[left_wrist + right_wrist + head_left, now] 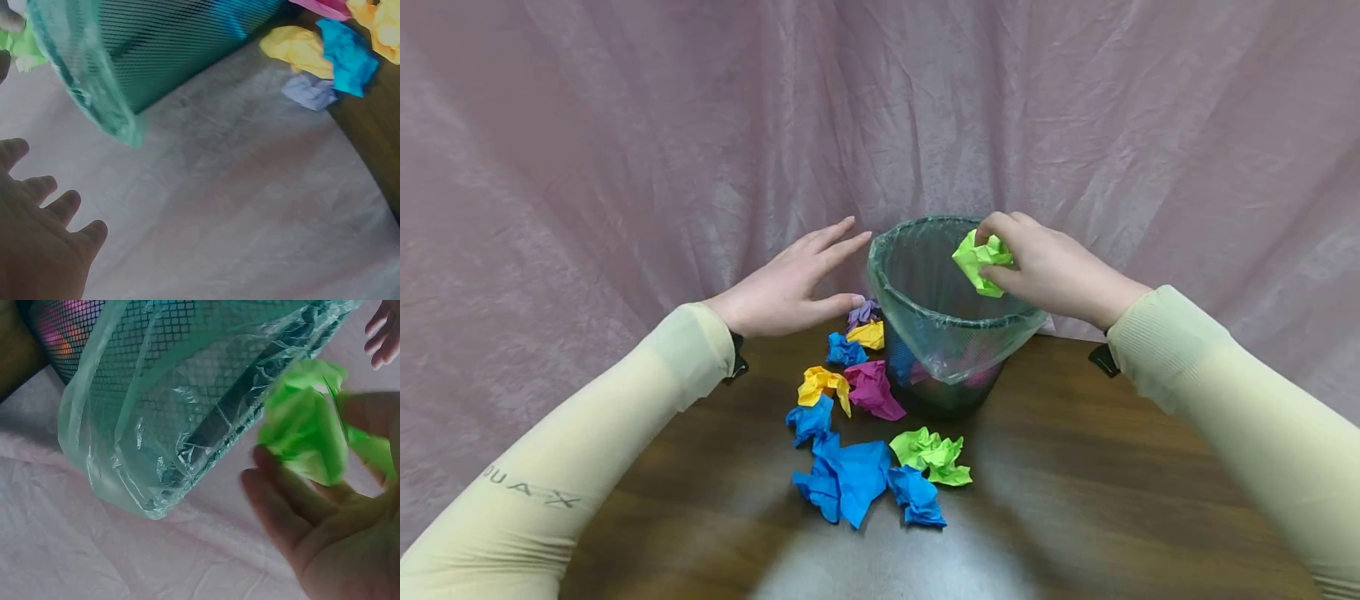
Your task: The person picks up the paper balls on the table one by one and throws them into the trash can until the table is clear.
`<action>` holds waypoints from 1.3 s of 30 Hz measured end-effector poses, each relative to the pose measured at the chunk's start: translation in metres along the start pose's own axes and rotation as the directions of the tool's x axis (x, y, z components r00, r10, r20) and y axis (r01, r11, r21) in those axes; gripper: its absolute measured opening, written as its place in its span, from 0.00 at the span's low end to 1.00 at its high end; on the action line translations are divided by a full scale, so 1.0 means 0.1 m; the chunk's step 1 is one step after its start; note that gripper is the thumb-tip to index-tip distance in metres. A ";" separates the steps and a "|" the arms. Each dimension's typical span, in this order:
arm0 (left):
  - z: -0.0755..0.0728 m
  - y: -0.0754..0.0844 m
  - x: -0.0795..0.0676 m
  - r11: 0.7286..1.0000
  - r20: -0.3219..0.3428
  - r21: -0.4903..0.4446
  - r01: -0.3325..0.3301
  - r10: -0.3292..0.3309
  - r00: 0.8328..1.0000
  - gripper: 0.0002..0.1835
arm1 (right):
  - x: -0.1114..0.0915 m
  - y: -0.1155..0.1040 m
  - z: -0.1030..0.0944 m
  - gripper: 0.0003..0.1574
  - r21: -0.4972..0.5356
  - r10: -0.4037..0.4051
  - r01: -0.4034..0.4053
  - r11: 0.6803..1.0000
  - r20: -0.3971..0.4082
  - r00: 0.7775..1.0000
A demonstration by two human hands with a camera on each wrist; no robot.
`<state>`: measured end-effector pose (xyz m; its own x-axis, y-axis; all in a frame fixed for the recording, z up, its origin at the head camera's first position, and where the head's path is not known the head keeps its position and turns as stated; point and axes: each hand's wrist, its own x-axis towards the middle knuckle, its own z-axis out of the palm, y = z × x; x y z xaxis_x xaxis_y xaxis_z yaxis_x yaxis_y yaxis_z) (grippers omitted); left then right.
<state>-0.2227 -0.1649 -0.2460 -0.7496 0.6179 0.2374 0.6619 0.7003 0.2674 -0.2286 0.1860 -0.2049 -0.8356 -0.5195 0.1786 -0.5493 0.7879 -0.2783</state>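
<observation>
The green paper ball point(973, 263) is over the mouth of the mesh bin point(953, 405), toward its right side. The right hand point(1052, 265) pinches it between thumb and fingers. A good release would probably come nearer the middle of the bin's mouth, with the fingers spreading fully so that the light paper drops free of the rim; the fingertips should keep clear of the thin liner point(992, 346), which might snag and be dragged inward.

The left hand point(796, 283) is open with fingers spread, just left of the bin and apart from it; it would be well placed to steady the rim if needed. Other crumpled papers lie on the bench point(1120, 475), left and in front of the bin, among them a magenta paper point(874, 390) beside its wall.

The bin's floor is out of sight, and whether the colours showing through its mesh lie inside or behind it is hard to tell. Left of the bin, the purple paper point(867, 313) is partly covered by the left thumb. The right wrist view blurs the held ball.
</observation>
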 end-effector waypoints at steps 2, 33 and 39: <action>0.01 -0.04 -0.02 1.000 0.015 -0.004 0.019 -0.019 1.000 0.45 | 0.01 0.00 0.00 0.36 -0.002 0.028 -0.028 1.000 0.043 0.999; 0.34 -0.13 -0.39 0.998 0.122 0.055 0.000 -0.006 0.992 0.43 | -0.49 -0.26 0.06 0.36 -0.184 -0.528 0.496 0.849 -0.311 0.790; 0.54 -0.04 -0.58 0.995 0.155 0.069 -0.075 0.063 0.986 0.43 | -0.74 -0.44 0.30 0.28 -0.202 -0.683 0.654 0.729 -0.265 0.681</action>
<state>-0.1820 -0.1847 -0.3115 -0.6972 0.7090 0.1064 0.7145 0.6751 0.1834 -0.1427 0.1802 -0.2342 -0.1944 -0.8043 0.5616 -0.9477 0.3018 0.1042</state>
